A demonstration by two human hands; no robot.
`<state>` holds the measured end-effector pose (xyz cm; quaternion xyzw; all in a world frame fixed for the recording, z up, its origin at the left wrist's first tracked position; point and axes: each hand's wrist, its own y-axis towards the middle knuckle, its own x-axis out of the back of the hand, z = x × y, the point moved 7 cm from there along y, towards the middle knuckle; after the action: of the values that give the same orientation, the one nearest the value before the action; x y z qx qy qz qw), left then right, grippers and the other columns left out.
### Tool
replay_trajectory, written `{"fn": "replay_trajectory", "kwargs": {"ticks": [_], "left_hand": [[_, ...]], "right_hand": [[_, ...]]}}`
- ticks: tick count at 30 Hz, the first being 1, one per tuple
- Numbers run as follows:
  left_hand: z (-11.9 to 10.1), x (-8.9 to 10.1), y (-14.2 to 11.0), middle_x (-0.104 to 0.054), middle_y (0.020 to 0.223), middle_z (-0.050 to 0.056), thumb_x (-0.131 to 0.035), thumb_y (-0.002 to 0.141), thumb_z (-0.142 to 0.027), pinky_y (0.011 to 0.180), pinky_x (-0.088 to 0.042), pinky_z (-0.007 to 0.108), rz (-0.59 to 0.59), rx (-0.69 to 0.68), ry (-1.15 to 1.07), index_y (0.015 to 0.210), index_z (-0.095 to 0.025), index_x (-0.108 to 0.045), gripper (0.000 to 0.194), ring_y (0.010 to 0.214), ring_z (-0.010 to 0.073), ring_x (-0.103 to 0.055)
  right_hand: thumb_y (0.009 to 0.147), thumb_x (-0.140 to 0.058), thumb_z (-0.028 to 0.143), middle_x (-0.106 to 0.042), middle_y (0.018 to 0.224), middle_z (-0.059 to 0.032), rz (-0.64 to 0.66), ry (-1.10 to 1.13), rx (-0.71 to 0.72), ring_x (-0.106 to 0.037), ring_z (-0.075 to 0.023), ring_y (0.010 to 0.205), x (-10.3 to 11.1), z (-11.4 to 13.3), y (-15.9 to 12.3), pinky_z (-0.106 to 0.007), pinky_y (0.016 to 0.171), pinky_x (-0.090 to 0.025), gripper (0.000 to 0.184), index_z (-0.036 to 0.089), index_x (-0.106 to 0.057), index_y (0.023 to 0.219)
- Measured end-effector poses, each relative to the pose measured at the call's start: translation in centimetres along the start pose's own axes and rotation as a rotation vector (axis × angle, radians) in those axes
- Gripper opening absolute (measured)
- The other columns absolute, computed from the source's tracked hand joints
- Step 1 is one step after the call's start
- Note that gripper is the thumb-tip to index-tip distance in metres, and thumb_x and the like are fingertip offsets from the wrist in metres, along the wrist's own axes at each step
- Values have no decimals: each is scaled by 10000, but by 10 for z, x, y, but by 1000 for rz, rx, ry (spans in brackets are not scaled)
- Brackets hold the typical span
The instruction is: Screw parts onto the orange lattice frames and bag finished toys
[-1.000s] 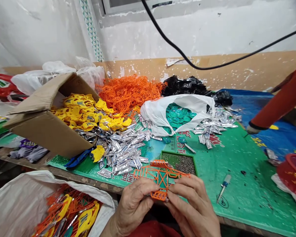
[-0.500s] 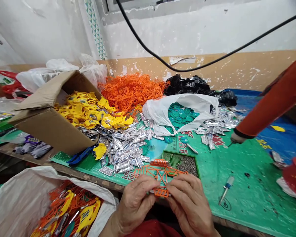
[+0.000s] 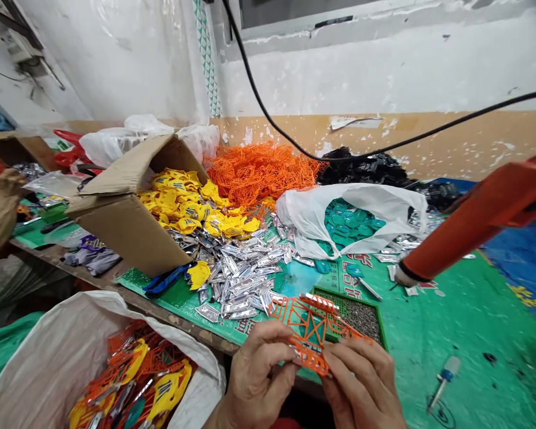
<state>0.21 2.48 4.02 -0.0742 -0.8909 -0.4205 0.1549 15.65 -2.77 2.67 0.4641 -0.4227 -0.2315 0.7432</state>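
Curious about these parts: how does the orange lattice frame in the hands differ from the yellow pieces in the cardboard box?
The orange lattice frame is open latticework, held by left hand and right hand; the yellow pieces look solid, heaped in the box. Both look plastic.

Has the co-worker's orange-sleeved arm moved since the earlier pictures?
Yes, leftward: the orange sleeve now ends much nearer the green perforated tray than it did earlier.
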Motion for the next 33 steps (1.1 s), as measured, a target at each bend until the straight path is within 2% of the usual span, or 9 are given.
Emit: {"fn": "replay_trajectory", "kwargs": {"ticks": [6,12,16,23,27,30,32,33], "left_hand": [[-2,-1,2,-633,1031,51,-561,813,2,827,-528,188,57,-27,-63,1013,-192,-591,280,920,118,-653],[-6,-3,5,-666,952,51,-561,832,18,812,-536,177,91,-54,-60,1022,-180,-585,276,875,111,-672],[-7,-2,5,-681,932,52,-552,839,10,793,-534,170,107,-71,-17,1022,-176,-595,264,840,106,-674],[-11,-1,5,-693,883,45,-527,854,-10,729,-533,163,144,-132,90,999,-176,-581,227,776,103,-670],[-4,-5,6,-692,860,44,-508,849,-11,720,-531,181,156,-78,134,1026,-169,-560,243,768,118,-668],[-5,-10,8,-698,863,64,-473,856,-24,698,-527,211,275,-65,222,1066,-150,-574,264,769,147,-662],[-9,-13,9,-689,827,46,-461,860,-37,716,-514,231,427,-24,216,949,-174,-613,223,757,153,-642],[-8,-12,10,-683,813,34,-461,858,-40,760,-503,250,492,40,201,879,-186,-620,217,766,155,-630]], "right_hand": [[858,-583,179,-712,830,-24,6,23,7,-640,-195,839,-2,-1,-3,-392,840,-480,201,259,-676,1017],[837,-604,144,-720,800,-20,29,67,44,-651,-195,829,0,-3,3,-370,789,-509,203,247,-685,992],[830,-610,124,-723,799,-25,35,80,51,-649,-197,825,0,-3,8,-356,757,-512,205,237,-693,980],[833,-593,99,-732,821,-60,32,108,54,-618,-216,879,-1,0,10,-377,803,-480,195,171,-678,992],[837,-580,81,-721,827,-63,71,130,34,-590,-211,875,-4,-1,13,-383,831,-442,159,150,-659,956],[845,-572,83,-691,787,-46,152,185,-4,-570,-194,831,-11,0,18,-380,833,-400,106,155,-636,889],[864,-562,109,-668,764,-31,232,256,-29,-560,-186,809,-16,3,21,-379,820,-374,76,167,-612,866],[877,-555,129,-654,744,-19,277,310,-43,-553,-178,788,-18,5,21,-373,802,-367,65,175,-597,858]]}}
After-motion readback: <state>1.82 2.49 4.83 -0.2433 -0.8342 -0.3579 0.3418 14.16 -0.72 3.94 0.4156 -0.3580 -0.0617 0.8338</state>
